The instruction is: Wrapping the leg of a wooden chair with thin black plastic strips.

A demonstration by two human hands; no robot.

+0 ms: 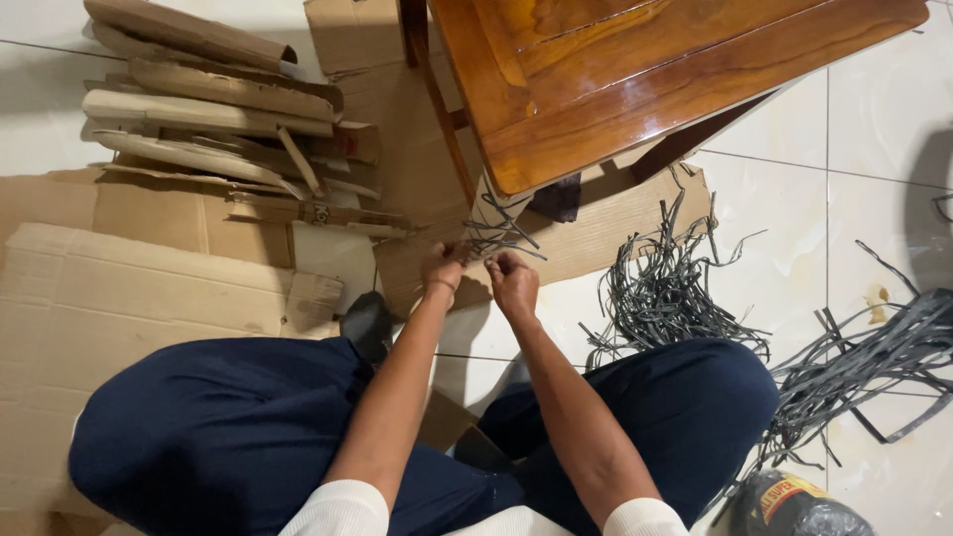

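Evidently both hands, left hand (pixel 443 270) and right hand (pixel 512 280), pinched thin grey strips (pixel 496 238) together in a close grip just above the cardboard (pixel 596 233), beside the wooden table leg, keeping them steady.

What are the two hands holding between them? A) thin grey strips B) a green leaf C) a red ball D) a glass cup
A: the left hand and the right hand pinch a small bunch of thin grey strips just below the corner of the brown wooden table.
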